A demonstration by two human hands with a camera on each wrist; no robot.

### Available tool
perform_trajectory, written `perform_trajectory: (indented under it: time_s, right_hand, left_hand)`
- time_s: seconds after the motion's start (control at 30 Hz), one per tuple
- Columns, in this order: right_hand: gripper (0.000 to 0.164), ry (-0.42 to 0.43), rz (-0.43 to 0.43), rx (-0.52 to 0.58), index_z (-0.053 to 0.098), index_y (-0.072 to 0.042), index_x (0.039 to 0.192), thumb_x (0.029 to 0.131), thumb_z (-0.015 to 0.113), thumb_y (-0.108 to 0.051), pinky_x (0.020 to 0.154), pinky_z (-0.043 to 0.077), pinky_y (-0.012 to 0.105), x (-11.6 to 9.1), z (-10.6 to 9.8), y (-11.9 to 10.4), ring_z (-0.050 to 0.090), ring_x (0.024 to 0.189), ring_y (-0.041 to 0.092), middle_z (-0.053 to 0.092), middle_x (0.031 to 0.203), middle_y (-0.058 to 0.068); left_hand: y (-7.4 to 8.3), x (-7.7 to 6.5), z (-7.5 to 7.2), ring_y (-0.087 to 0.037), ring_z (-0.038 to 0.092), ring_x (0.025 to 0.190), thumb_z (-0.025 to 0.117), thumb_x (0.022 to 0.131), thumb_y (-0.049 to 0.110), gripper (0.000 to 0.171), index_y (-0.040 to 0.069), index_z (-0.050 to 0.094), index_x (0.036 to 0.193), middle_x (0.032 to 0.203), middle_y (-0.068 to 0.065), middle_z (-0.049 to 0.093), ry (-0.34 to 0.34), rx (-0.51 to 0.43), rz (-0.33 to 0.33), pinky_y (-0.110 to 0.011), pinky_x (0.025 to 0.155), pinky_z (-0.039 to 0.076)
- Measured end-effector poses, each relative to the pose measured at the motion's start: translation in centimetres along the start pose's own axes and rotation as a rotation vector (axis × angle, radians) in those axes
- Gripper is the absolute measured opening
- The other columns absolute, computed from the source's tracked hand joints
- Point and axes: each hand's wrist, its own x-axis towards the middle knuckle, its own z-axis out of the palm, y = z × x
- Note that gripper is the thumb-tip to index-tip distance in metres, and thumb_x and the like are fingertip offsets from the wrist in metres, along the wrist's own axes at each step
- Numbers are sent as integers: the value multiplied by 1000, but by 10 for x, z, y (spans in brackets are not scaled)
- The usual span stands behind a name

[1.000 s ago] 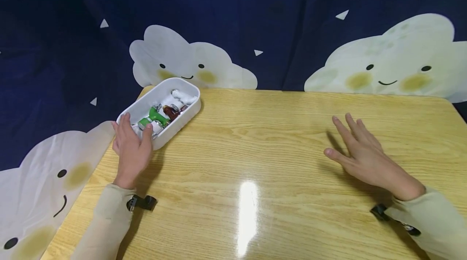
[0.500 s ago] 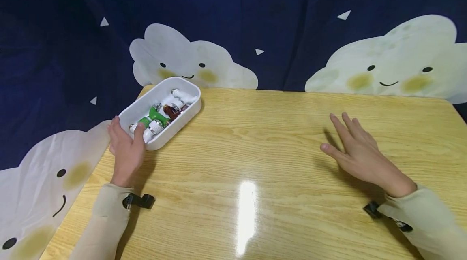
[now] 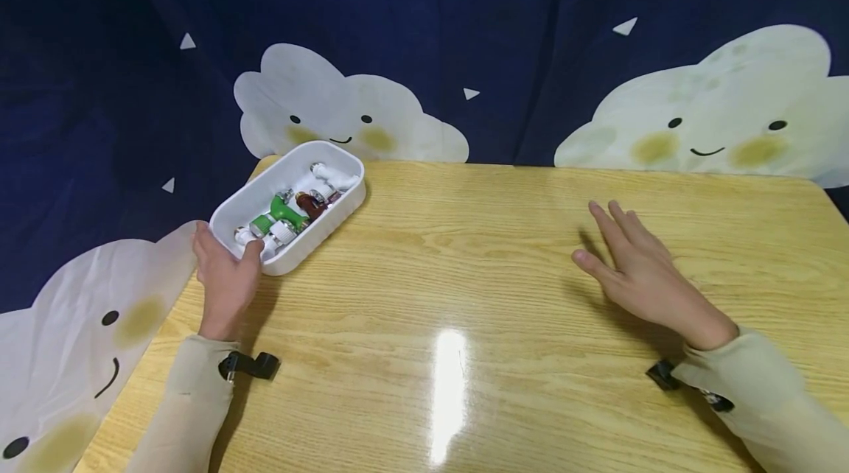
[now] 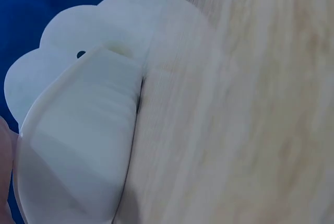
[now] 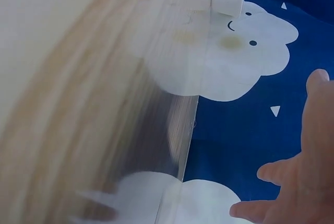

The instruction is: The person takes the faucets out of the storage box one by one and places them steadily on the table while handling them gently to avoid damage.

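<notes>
A white oblong bin stands at the table's left edge, slanting away from me. In the head view my left hand holds its near end, thumb at the rim and fingers round the outer left side. The left wrist view shows the bin's outer wall close up, with part of the hand at the left border. Inside lie a green branched fitting, a brown one and several white ones with metal ends. My right hand hovers over the right half of the table, fingers extended, holding nothing.
The wooden table has a bright light reflection near its front middle. A dark blue cloth with smiling clouds hangs behind it and along its left side. Each wrist carries a small black camera mount.
My left hand has drawn back from over the bin's near end to its outer side and rim. My right hand has drifted left. The bin has barely shifted.
</notes>
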Motion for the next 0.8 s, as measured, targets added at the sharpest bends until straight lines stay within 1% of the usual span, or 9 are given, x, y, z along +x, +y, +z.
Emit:
perform_trajectory:
  time_s: [0.1,0.2,0.33,0.43,0.57,0.8]
  right_hand:
    - [81,-9,0,3,2,-22,168,107,47,-51,116,10,80,2,1,-2,1,156,60,-3,173,25]
    - [81,-16,4,8,2,-22,168,107,47,-51,116,10,80,4,1,-4,0,156,58,-4,173,24]
    - [81,-25,1,20,1,-23,167,107,47,-51,116,10,80,6,2,-6,-1,157,57,-6,173,21]
    - [80,-26,-5,30,1,-24,167,107,47,-51,115,10,81,7,3,-9,-1,157,57,-6,174,20]
    - [80,-27,-13,37,2,-25,167,107,47,-51,115,11,81,8,4,-11,-1,157,57,-5,174,20]
    - [81,-41,-30,40,2,-25,167,106,47,-52,118,11,78,15,7,-16,-1,158,55,-6,174,18]
  left_hand:
    - [0,1,-1,-37,1,163,53,97,25,95,1,-10,164,174,-20,-6,-9,-12,-9,-61,129,3]
    - [0,1,-1,-37,2,162,52,95,18,96,3,-13,164,174,-18,-9,-28,-32,-15,-57,131,5]
    - [0,2,-1,-31,-2,163,46,93,12,94,5,-17,163,174,-14,-13,-59,-55,-18,-48,133,5]
    - [0,3,-1,-26,-6,163,43,92,10,93,5,-18,163,174,-12,-16,-72,-65,-20,-44,133,2]
    - [0,3,-1,-24,-9,163,40,92,8,91,4,-17,162,174,-13,-17,-74,-71,-15,-41,133,0]
    - [1,4,1,-26,-9,163,38,91,7,90,1,-17,162,173,-14,-18,-70,-77,3,-42,133,0]
